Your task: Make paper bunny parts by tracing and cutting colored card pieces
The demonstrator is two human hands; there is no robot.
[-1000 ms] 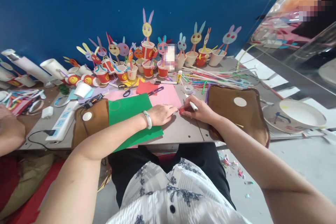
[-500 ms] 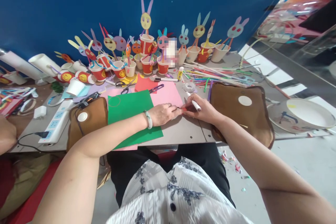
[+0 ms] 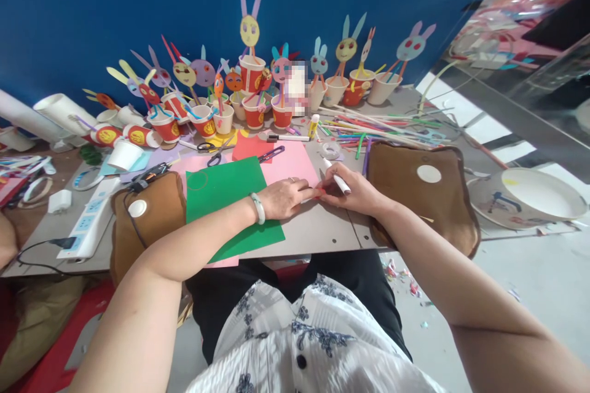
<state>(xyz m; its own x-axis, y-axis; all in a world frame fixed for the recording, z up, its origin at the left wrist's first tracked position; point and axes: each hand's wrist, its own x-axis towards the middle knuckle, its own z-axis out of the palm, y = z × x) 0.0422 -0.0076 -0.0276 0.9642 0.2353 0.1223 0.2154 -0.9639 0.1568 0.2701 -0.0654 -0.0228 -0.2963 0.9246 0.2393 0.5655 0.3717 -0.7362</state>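
Note:
My right hand (image 3: 343, 187) is closed around a white marker (image 3: 337, 177), its fingertips meeting a small red piece (image 3: 318, 193) near the table's front. From the other side, my left hand (image 3: 288, 196) reaches to the same spot, fingers together; what they pinch is too small to tell. Under my left wrist lies a green sheet (image 3: 230, 196) with a circle drawn at its upper left. Pink paper (image 3: 297, 163) and red paper (image 3: 246, 148) lie behind it, with dark-handled scissors (image 3: 271, 154) on top.
Paper cups (image 3: 253, 112) with rabbit-faced figures line the blue wall. Coloured sticks (image 3: 391, 129) lie at back right. Brown pads (image 3: 415, 190) flank the work area, beside a power strip (image 3: 90, 221) at left and a round container (image 3: 530, 199) at right. Another person's arm (image 3: 7, 239) shows at far left.
The view has shifted slightly, moving the cups and left-side objects a little leftward. Both hands stay together around the small red piece, with the marker still in my right hand.

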